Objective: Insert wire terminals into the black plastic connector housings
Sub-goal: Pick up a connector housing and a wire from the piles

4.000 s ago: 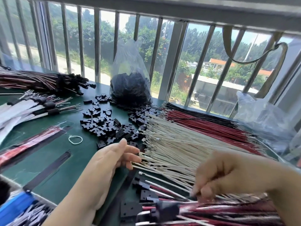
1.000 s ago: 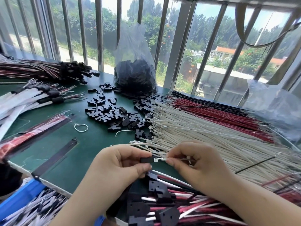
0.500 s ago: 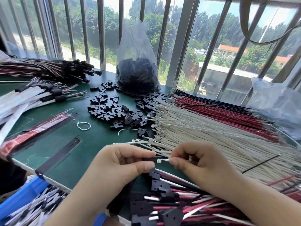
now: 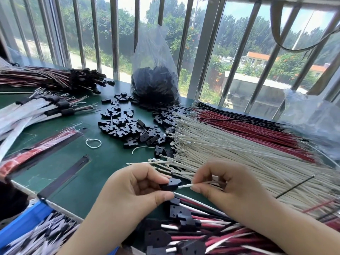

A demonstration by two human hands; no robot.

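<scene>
My left hand (image 4: 132, 190) pinches a small black connector housing (image 4: 172, 184) between thumb and fingers, above the near edge of the green table (image 4: 77, 162). My right hand (image 4: 226, 184) pinches a white wire (image 4: 185, 185) whose tip sits in the housing's right side. Behind my hands lies a wide spread of white wires (image 4: 230, 153), with red wires (image 4: 248, 129) and black wires (image 4: 230, 112) beyond. Loose black housings (image 4: 128, 126) are scattered across the middle of the table.
A clear bag of black housings (image 4: 154, 76) stands by the window bars. Assembled housings with wires (image 4: 184, 230) pile up at the near edge. Bundled harnesses (image 4: 46, 78) and white sleeved cables (image 4: 33, 111) lie at the left. A blue bin (image 4: 22, 221) sits at the lower left.
Four seconds ago my hands were apart, reaching into the piles. They have since come together, and the white wire's terminal has gone into the housing held in my left hand.
</scene>
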